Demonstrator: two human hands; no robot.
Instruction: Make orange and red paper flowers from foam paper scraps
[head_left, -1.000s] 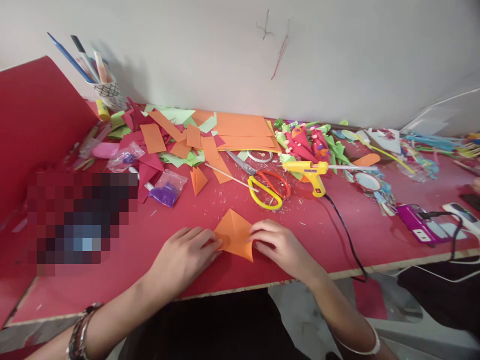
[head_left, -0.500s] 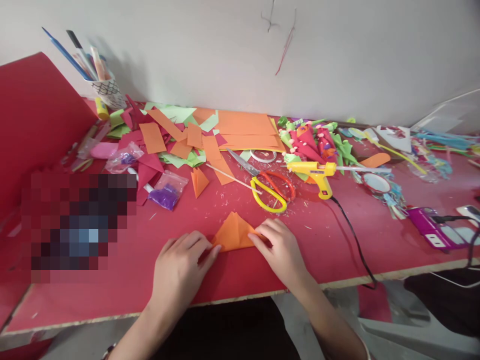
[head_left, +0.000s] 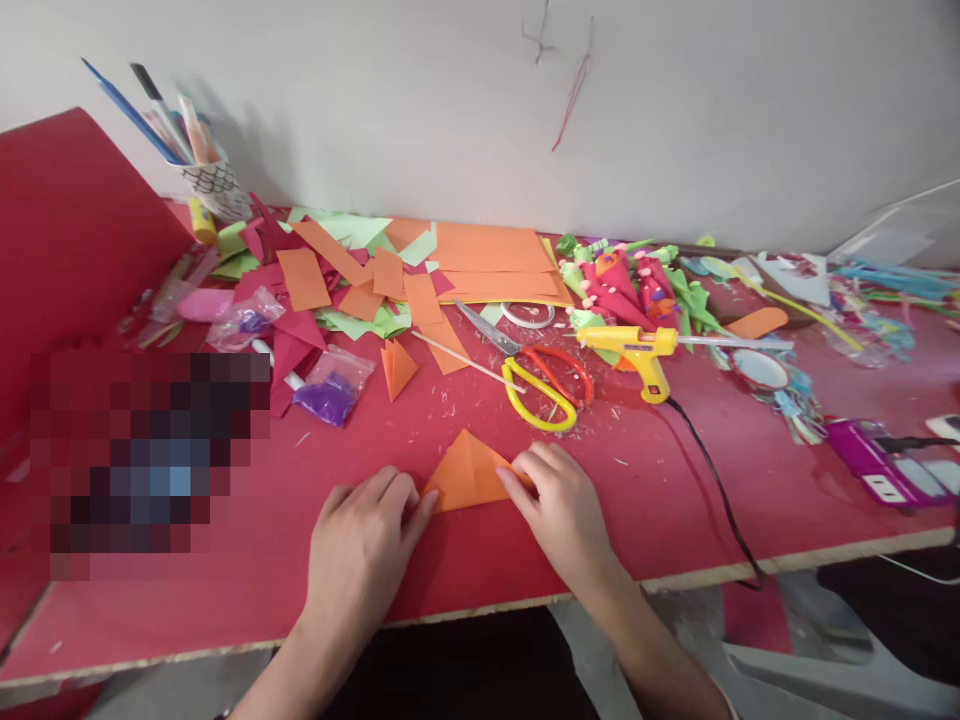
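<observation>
A folded triangle of orange paper point(head_left: 469, 475) lies on the red table point(head_left: 247, 600), its point facing away from me. My left hand point(head_left: 367, 545) pinches the paper's left corner between thumb and fingers. At the opposite corner, my right hand point(head_left: 559, 505) grips the paper the same way. Beyond the paper rest scissors point(head_left: 544, 385) with yellow and red handles and a thin stick point(head_left: 465, 360) across them. A small folded orange paper piece point(head_left: 397, 370) stands farther left.
A yellow glue gun point(head_left: 637, 350) lies to the right, its black cord running over the table edge. Cut paper pieces point(head_left: 304, 280) pile up behind, near a pen cup point(head_left: 216, 185). A purple power strip point(head_left: 874, 460) sits far right. A blurred dark patch covers the left.
Both hands keep hold of the orange paper's corners. The paper looks slightly flatter at its middle. The whole view has shifted slightly.
</observation>
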